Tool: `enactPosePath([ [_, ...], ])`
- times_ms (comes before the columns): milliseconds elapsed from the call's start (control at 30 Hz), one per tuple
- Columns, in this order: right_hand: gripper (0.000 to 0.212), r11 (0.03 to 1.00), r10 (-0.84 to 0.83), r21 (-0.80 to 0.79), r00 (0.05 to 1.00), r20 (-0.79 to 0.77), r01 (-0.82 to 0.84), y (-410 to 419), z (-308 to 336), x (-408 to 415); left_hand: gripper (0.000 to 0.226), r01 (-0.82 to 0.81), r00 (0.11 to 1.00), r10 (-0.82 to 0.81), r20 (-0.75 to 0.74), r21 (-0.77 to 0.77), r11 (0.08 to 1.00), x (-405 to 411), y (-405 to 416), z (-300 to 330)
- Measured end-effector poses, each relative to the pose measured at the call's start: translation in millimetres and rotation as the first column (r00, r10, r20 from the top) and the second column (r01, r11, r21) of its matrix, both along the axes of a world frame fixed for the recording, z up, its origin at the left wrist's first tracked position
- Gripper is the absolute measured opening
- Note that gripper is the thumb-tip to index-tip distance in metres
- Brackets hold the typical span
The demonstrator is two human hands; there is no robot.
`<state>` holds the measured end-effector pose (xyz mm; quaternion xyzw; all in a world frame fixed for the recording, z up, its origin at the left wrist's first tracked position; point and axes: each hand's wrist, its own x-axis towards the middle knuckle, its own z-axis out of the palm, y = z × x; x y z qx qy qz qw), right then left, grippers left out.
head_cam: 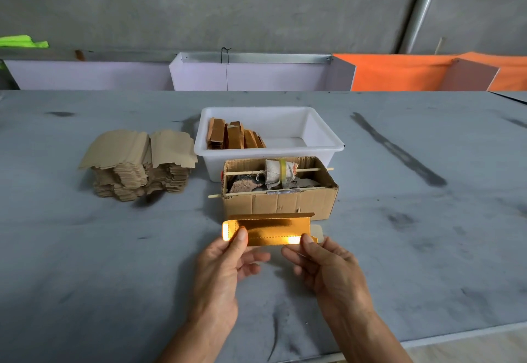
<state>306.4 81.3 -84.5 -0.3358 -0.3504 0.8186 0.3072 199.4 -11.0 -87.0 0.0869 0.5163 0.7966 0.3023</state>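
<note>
A flat gold-foil carton blank with dotted fold lines is held just above the grey table, in front of a cardboard box. My left hand pinches its left end, thumb on top. My right hand pinches its lower right corner, where a pale tab sticks out. A white plastic tub behind the box holds several folded gold cartons leaning at its left side.
The open cardboard box holds rags, a tape roll and two wooden sticks across its top. A fanned stack of brown flat blanks lies at the left. White and orange panels line the table's far edge; the near edge runs at the lower right.
</note>
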Motion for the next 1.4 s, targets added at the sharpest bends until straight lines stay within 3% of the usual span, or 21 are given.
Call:
enactPosePath([
  [267, 0.030, 0.999, -0.044, -0.014, 0.990, -0.136, 0.043, 8, 1, 8, 0.013, 0.144, 0.989, -0.140, -0.040, 0.116, 0.983, -4, -6, 7],
  [500, 0.009, 0.992, 0.028, 0.122, 0.972, -0.231, 0.001, 13, -1, 11, 0.014, 0.219, 0.976, -0.217, -0.032, 0.208, 0.953, -8, -7, 10],
  [667, 0.017, 0.962, 0.014, 0.270, 0.983, -0.182, 0.037, 13, -4, 12, 0.023, 0.217, 0.976, -0.215, -0.035, 0.169, 0.961, -10, -5, 12],
  [800, 0.040, 0.929, 0.037, 0.371, 0.991, -0.131, 0.015, 13, -7, 14, 0.022, 0.157, 0.972, -0.145, -0.185, 0.052, 0.986, -11, -6, 8],
  [867, 0.044, 0.925, 0.053, 0.380, 0.992, -0.115, -0.005, 13, -9, 16, 0.021, 0.128, 0.963, -0.119, -0.244, 0.021, 0.992, -12, -7, 6],
  [1000, 0.072, 0.953, 0.073, 0.302, 0.986, -0.153, -0.024, 10, -8, 18, 0.015, 0.079, 0.943, -0.074, -0.324, 0.003, 0.997, -9, -6, 6],
  [1133, 0.060, 0.920, 0.068, 0.391, 0.996, -0.061, -0.039, 7, -7, 16, 0.002, 0.024, 0.952, -0.024, -0.305, -0.001, 1.000, -9, -3, 4],
  [1267, 0.054, 0.871, 0.089, 0.486, 0.996, -0.016, -0.070, 8, -9, 18, 0.025, 0.025, 0.939, -0.034, -0.343, -0.032, 0.999, -13, -4, 4],
  [1400, 0.056, 0.869, 0.076, 0.493, 0.997, -0.030, -0.052, 8, -10, 18, 0.030, 0.014, 0.950, -0.047, -0.307, -0.107, 0.994, -14, -3, 5],
])
